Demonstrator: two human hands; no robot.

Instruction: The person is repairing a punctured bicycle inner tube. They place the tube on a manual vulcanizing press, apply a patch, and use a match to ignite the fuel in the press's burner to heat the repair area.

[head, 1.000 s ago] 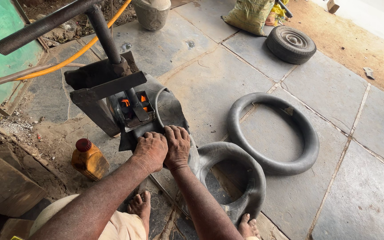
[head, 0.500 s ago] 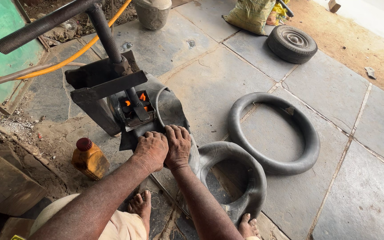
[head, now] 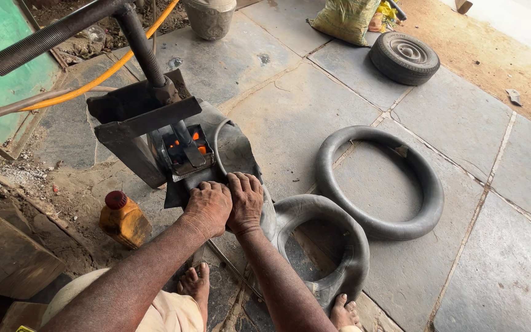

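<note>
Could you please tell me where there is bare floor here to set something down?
Bare slabs lie beyond the loose inner tube, toward the small tyre, and right of it. It is crowded around both hands, left and right, by the press.

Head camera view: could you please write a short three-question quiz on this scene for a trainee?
1. True or false: both hands press on the inner tube at the vulcanizing press.
2. What colour is the cap of the yellow bottle?
3. Which lies farthest from the hands? A) the second inner tube B) the small wheel C) the bottle

Key:
1. True: left hand and right hand lie side by side on the inner tube.
2. Red.
3. B.
</note>
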